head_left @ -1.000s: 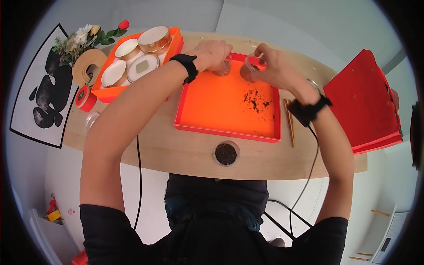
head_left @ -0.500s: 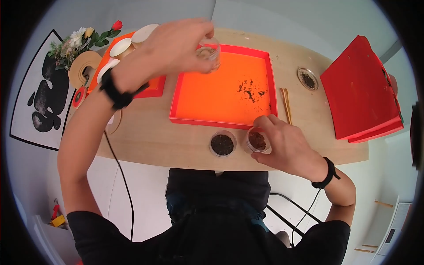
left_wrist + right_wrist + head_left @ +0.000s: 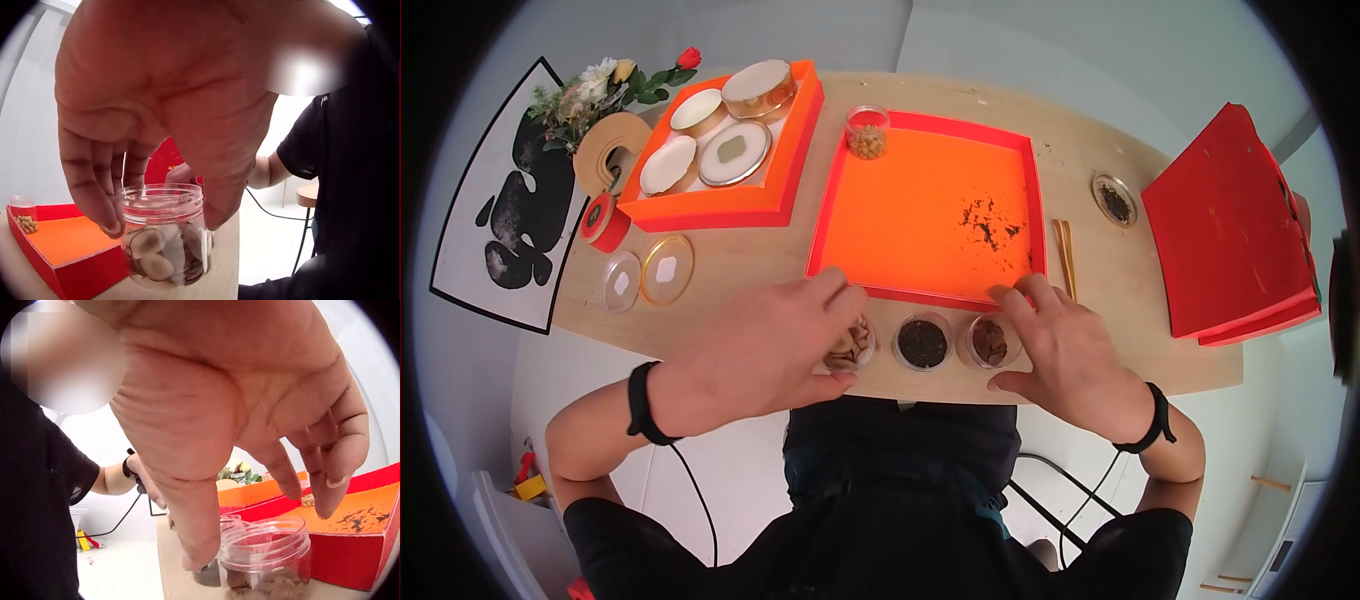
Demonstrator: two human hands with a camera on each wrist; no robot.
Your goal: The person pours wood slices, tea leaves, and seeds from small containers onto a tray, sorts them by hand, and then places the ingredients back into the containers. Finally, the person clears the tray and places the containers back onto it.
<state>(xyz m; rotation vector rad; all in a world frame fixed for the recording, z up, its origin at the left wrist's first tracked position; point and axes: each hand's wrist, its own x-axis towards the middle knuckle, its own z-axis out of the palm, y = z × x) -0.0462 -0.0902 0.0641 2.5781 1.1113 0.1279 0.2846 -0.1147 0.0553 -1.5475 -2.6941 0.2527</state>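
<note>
My left hand [image 3: 750, 345] grips a clear jar of pale round slices [image 3: 156, 256] at the table's front edge, thumb on one side of the rim and fingers on the other. My right hand [image 3: 1070, 350] is spread around a jar of reddish-brown pieces [image 3: 990, 342]; in the right wrist view its fingers stand apart from the rim, the thumb beside the jar. Between the hands is a jar of dark, crumbly bits [image 3: 923, 342]. All three jars have no lids on and form a row in front of the orange tray [image 3: 900, 220]. Dark crumbs [image 3: 990, 225] lie on the tray.
A jar of yellowish beads [image 3: 867, 135] stands at the tray's back left corner. Wooden tongs [image 3: 1065, 260], a small dish [image 3: 1115, 200] and a red box [image 3: 1235, 235] are right. Left are lids [image 3: 667, 270], an orange box of tins [image 3: 795, 165] and flowers [image 3: 595, 85].
My right hand brought the reddish-brown jar from the tray to the front edge. My left hand then carried the jar of slices from the back left to the front, beside the dark jar.
</note>
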